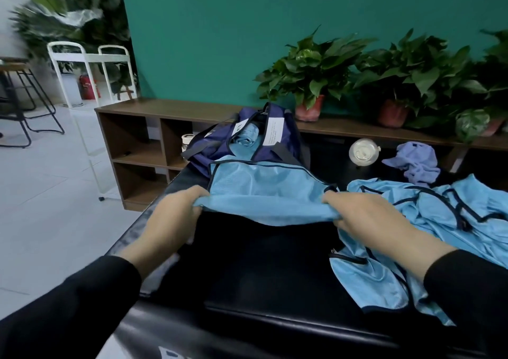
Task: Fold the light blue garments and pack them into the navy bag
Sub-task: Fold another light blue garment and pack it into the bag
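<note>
Both hands grip one light blue mesh vest point(264, 191) by its near edge, the left hand point(176, 215) pinching the left corner and the right hand point(365, 215) the right corner, holding it stretched above the black tabletop point(264, 270). Its far edge reaches toward the open navy bag point(277, 138), where blue fabric already shows inside. A heap of unfolded vests point(428, 221) lies to the right. This looks like the packing step for a folded vest; next it likely needs carrying forward and lowering through the bag's opening without unfolding.
</note>
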